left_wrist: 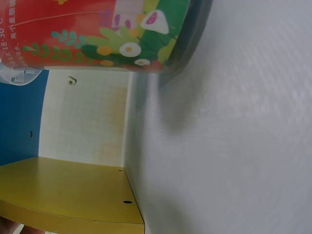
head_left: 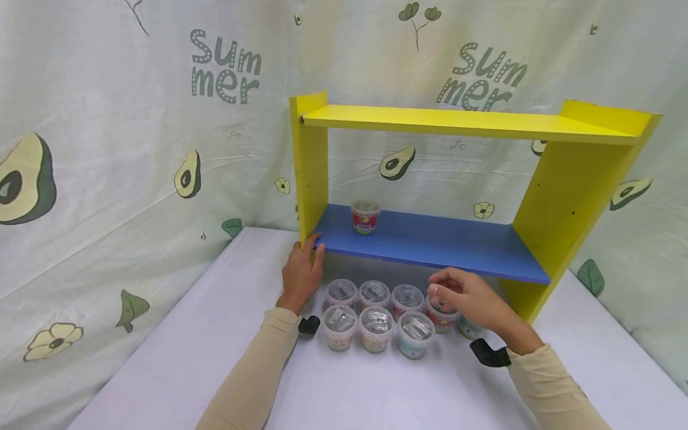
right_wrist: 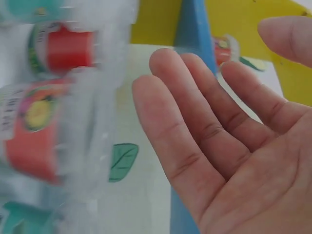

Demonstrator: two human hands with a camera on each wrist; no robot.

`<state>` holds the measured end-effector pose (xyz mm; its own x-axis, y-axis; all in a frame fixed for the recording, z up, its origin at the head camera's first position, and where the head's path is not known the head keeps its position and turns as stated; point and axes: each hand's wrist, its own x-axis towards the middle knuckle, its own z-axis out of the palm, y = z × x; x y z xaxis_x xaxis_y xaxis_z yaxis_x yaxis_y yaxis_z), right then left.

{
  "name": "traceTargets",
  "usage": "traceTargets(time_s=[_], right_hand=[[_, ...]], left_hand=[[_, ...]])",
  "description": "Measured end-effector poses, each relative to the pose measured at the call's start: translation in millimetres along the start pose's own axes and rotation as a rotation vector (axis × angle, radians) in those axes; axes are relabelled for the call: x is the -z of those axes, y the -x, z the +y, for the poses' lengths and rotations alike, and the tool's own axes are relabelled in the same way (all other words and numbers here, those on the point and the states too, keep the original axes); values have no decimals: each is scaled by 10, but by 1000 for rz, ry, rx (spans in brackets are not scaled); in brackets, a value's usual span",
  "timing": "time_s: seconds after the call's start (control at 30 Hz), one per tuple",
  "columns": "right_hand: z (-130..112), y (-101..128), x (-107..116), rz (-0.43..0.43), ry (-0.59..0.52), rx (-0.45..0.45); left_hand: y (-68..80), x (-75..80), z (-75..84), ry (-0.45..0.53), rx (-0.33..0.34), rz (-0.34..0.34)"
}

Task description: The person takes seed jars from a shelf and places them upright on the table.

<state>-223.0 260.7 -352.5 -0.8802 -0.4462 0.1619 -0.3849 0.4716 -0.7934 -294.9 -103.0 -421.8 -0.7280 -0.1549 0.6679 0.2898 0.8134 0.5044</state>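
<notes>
A yellow shelf unit [head_left: 570, 203] with a blue lower board [head_left: 430, 242] stands on the white table [head_left: 177, 352]. One red-labelled cup [head_left: 365, 216] sits on the blue board. Several lidded cups [head_left: 376, 325] are grouped on the table in front of the shelf. My left hand [head_left: 312, 246] grips the foot of the left yellow upright [head_left: 310, 173], thumb at the board's corner. My right hand [head_left: 442, 292] hovers just over a red cup [head_left: 442, 319], holding nothing. In the right wrist view this hand [right_wrist: 243, 63] shows spread fingers beside blurred cups [right_wrist: 34, 136]. The left wrist view shows a red cup [left_wrist: 97, 34] and a yellow panel [left_wrist: 68, 195].
An avocado-print cloth [head_left: 107, 149] hangs close behind and to both sides. The yellow top board [head_left: 462, 122] carries nothing. Bare white table [head_left: 376, 394] lies between the cups and me. Black wrist straps [head_left: 491, 353] sit on both sleeves.
</notes>
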Motion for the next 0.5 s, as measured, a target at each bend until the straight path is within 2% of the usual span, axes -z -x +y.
traceTargets(time_s=[0.23, 0.5], right_hand=[[-110, -247, 100, 46, -122, 35], [-175, -543, 139, 83, -300, 5]], left_hand=[[-18, 14, -1, -13, 1, 3], [-5, 21, 2, -10, 3, -6]])
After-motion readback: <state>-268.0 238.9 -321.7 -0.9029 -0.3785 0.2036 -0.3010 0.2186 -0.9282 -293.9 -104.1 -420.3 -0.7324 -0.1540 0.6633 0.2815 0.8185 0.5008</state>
